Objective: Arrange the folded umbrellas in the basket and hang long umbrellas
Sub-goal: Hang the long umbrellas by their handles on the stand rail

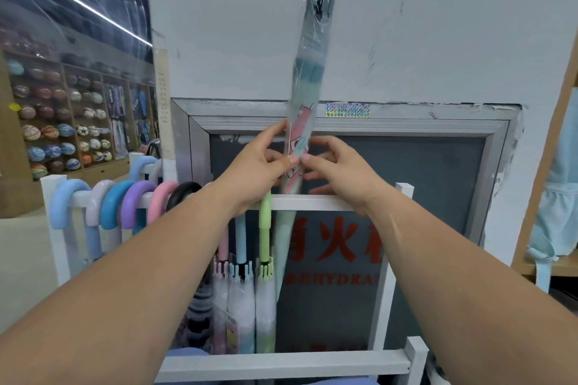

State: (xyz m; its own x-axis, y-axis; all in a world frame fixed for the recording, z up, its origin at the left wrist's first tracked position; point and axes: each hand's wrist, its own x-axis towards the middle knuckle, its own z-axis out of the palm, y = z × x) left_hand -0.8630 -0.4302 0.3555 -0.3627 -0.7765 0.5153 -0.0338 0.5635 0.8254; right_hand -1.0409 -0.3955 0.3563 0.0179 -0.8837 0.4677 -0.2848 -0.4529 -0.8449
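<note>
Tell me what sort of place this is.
Probably a shop: wall shelves stacked with sports balls on the left, a white rack hung with crook-handled umbrellas, and the long umbrella held by the left hand and right hand is in clear plastic wrap.

A shop: shelves of balls and racked umbrellas for sale

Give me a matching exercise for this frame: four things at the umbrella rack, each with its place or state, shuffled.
Things:
1 wrapped umbrella
2 black handle
3 green handle
4 balls

Places or states:
A on the shelves, far left
B hooked over the white rail
C pinched by the left hand and the right hand
D straight, below the left hand

Pairs: 1-C, 2-B, 3-D, 4-A
</note>
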